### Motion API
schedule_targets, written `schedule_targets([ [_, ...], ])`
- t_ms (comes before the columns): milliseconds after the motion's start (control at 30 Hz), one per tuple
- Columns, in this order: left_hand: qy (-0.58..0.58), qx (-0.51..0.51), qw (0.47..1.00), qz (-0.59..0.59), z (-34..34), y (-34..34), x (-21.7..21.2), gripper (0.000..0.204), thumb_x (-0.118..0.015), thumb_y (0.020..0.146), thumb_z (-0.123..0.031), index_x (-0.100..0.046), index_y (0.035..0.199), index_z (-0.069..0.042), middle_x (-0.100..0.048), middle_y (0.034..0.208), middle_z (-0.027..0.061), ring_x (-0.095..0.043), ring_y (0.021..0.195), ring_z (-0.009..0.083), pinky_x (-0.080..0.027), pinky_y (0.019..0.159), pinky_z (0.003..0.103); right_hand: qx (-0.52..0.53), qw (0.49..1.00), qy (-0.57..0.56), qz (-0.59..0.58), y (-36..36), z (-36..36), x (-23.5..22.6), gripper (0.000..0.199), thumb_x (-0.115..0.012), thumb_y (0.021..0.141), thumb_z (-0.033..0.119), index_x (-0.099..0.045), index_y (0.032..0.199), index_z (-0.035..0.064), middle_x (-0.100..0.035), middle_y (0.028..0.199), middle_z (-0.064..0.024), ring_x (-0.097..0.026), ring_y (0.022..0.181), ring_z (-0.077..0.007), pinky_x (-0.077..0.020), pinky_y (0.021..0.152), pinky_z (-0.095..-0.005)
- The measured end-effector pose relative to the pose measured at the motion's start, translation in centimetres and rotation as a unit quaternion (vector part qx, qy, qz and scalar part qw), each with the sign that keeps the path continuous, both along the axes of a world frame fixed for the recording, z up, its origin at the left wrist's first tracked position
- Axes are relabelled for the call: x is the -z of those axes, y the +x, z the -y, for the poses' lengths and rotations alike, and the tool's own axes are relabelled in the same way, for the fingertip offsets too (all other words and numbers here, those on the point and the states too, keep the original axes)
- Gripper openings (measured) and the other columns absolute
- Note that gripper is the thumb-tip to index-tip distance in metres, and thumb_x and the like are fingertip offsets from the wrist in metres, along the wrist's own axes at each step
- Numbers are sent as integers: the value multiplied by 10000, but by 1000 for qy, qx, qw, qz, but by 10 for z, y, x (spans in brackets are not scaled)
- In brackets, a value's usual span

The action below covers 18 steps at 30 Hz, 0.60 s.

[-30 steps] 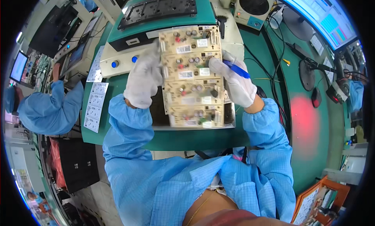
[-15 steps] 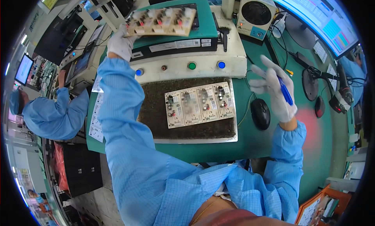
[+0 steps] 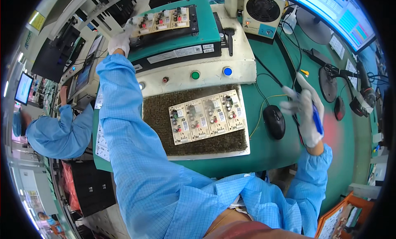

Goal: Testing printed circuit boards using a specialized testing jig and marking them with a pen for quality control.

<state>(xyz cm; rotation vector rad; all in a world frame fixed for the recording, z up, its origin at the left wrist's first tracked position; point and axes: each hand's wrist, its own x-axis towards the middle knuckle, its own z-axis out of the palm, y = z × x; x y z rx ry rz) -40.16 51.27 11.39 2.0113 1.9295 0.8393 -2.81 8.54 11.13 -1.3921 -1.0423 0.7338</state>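
Observation:
My left hand (image 3: 119, 43), in a white glove, is closed at the left end of a circuit board panel (image 3: 163, 22) with several joined boards. That panel lies level over a black holder (image 3: 194, 21) on the green-topped test fixture (image 3: 204, 34); the fingertips there are partly blurred. A second, similar circuit board panel (image 3: 206, 117) rests slightly tilted on a brown bristly mat (image 3: 159, 131) in front of the fixture. Above the table to the right, my gloved right hand (image 3: 306, 115) holds a blue pen (image 3: 317, 120) against the palm, its other fingers stretched and blurred.
A black mouse (image 3: 274, 122) and its cable are right of the mat. A black brush (image 3: 229, 41) lies beside the fixture, near a fan unit (image 3: 260, 16). Push buttons (image 3: 195, 75) line the fixture's front. A scanner (image 3: 361, 100) stands far right. A co-worker (image 3: 62, 127) sits left.
The panel in my left hand has come down from a tilted, raised position onto the fixture. My right hand with the pen has moved a little right and nearer to me.

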Motion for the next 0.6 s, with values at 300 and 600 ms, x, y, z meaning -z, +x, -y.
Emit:
schedule_targets([
  [300, 230, 9, 973, -27, 126, 17, 4, 418, -432, 936, -254, -448, 1331, -120, -564, 1174, 238, -507, 1145, 386, -425, 926, 454, -102, 843, 14, 528, -40, -126, 77, 444, -493, 754, -13, -555, 1180, 95, -639, 932, -171, -622, 772, -331, -507, 684, -386],
  [600, 192, 149, 927, -286, 196, -57, 131, 548, -426, 846, -17, -325, 1385, -36, -399, 1385, 191, -433, 1212, 391, -383, 1023, 428, -91, 769, 80, 628, -47, -130, 95, 359, -487, 797, 56, -580, 1136, 130, -634, 781, -180, -622, 796, -311, -505, 691, -394],
])
